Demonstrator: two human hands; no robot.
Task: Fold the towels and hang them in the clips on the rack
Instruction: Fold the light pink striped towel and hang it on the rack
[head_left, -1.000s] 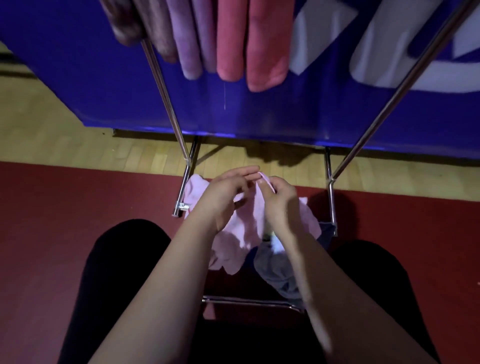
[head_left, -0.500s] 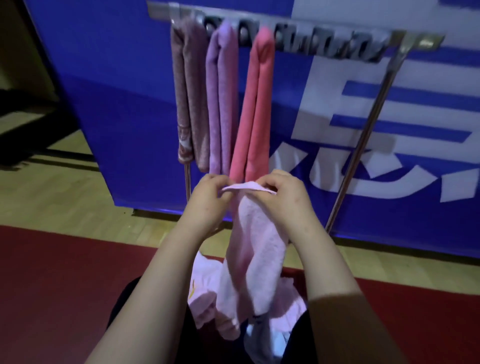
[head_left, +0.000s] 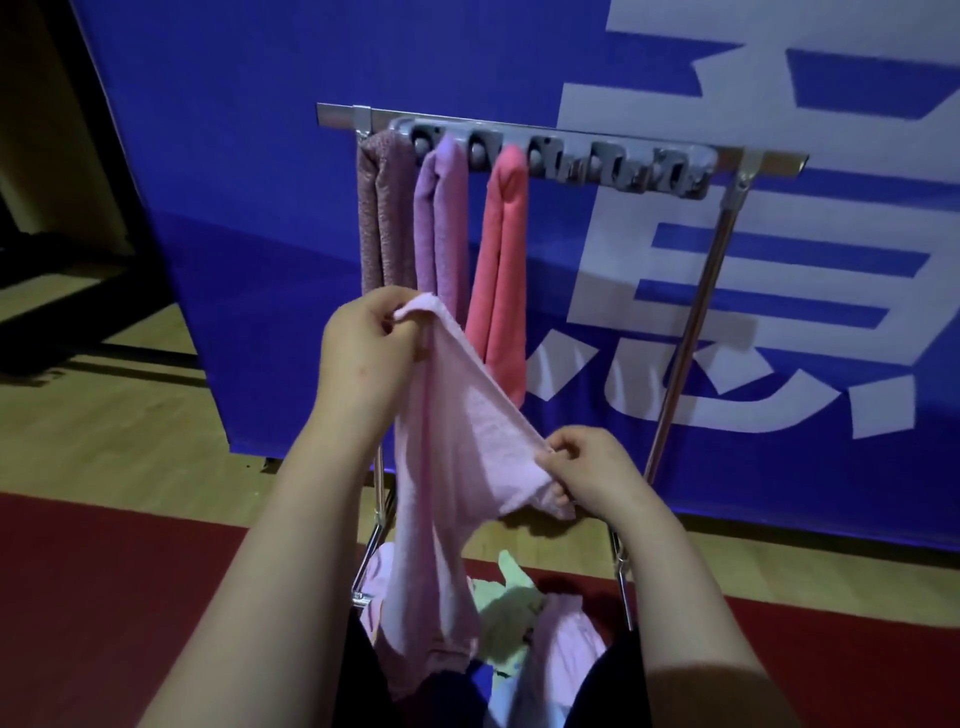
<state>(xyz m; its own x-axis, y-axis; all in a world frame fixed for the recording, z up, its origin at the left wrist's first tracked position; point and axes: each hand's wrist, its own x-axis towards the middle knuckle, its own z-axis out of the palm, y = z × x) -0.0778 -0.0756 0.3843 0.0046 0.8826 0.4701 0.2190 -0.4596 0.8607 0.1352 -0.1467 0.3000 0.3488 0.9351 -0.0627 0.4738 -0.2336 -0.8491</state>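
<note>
A light pink towel (head_left: 457, 467) hangs in front of me, held up by both hands. My left hand (head_left: 366, 353) pinches its top corner, up high. My right hand (head_left: 587, 470) pinches another corner lower and to the right, so the top edge slants between them. Behind stands the metal rack (head_left: 696, 322) with a grey clip bar (head_left: 587, 163). Three folded towels hang from its left clips: a mauve one (head_left: 384, 218), a lilac one (head_left: 441, 223) and a coral one (head_left: 501, 270). The clips to the right are empty.
A pile of loose towels (head_left: 519, 618), pink, pale green and blue, lies at the rack's base between my knees. A blue banner with white characters (head_left: 260, 182) stands right behind the rack. Red mat (head_left: 104, 597) and wooden floor (head_left: 104, 431) lie around.
Both hands lifted the pink towel up from the pile, then drew apart: the left rose, the right moved down and right, spreading the edge. My view tilted up to the clip bar.
</note>
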